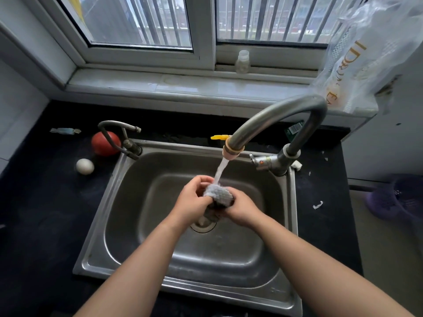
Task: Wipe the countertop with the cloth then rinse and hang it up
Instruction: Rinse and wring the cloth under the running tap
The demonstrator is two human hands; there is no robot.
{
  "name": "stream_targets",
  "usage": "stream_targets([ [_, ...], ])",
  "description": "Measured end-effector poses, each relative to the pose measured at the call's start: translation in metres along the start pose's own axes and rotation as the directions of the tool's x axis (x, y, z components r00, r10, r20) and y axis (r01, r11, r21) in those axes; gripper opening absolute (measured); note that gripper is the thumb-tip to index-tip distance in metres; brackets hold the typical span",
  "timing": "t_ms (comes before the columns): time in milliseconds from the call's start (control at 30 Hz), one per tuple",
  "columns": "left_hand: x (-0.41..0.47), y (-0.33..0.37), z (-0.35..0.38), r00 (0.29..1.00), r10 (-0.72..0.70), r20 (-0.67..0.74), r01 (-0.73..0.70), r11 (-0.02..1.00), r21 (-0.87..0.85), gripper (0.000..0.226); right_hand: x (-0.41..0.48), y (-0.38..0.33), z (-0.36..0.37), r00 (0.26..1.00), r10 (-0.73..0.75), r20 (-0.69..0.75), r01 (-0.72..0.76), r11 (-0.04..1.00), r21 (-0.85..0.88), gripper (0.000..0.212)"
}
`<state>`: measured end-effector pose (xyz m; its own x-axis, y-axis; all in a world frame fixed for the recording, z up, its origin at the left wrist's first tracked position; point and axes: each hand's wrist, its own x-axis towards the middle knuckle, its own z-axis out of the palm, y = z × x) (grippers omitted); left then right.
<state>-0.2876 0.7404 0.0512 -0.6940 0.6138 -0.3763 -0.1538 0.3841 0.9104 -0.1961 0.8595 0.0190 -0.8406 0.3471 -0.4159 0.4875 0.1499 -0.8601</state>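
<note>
A bunched grey cloth (218, 193) is held over the middle of the steel sink (128, 202), right under the running stream from the tall curved faucet (281, 115). My left hand (193, 199) grips the cloth's left side and my right hand (240, 208) grips its right side, fingers closed around it. The lower part of the cloth is hidden between my hands. The black countertop (45, 213) surrounds the sink.
A red tomato (104, 143) and a white egg (85, 166) lie left of the sink beside a small second tap (121, 136). A small bottle (242, 61) stands on the window sill. A plastic bag (366, 53) hangs at the right. A purple basket (398, 197) sits far right.
</note>
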Motion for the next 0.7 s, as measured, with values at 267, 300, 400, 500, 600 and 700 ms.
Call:
stream_targets([
  [267,0.003,-0.004,0.011,0.959,-0.263,-0.1,0.236,0.945,-0.224,0.017,0.003,-0.003,0.003,0.99,0.002,-0.142,0.015,0.993,0.119,0.03],
  [300,0.005,-0.003,0.012,0.96,-0.239,-0.143,0.208,0.957,-0.201,0.012,0.003,-0.004,0.0,0.991,-0.008,-0.132,0.022,0.994,0.104,0.037],
  [400,0.007,0.001,0.009,0.962,-0.149,-0.23,0.134,0.988,-0.078,0.008,0.008,-0.01,-0.019,0.998,-0.049,-0.043,0.05,0.998,0.022,0.063],
  [500,0.005,0.004,0.005,0.969,-0.108,-0.224,0.095,0.993,-0.069,0.009,0.013,-0.021,-0.045,0.997,-0.076,-0.023,0.075,0.997,-0.028,0.083],
  [600,0.002,0.005,0.005,0.973,-0.067,-0.219,0.058,0.997,-0.047,0.012,0.013,-0.026,-0.065,0.995,-0.067,-0.074,0.067,0.998,-0.011,0.092],
  [700,0.0,0.007,0.005,0.976,-0.067,-0.207,0.054,0.996,-0.066,0.017,0.01,-0.027,-0.072,0.99,-0.065,-0.122,0.073,0.995,0.067,0.097],
])
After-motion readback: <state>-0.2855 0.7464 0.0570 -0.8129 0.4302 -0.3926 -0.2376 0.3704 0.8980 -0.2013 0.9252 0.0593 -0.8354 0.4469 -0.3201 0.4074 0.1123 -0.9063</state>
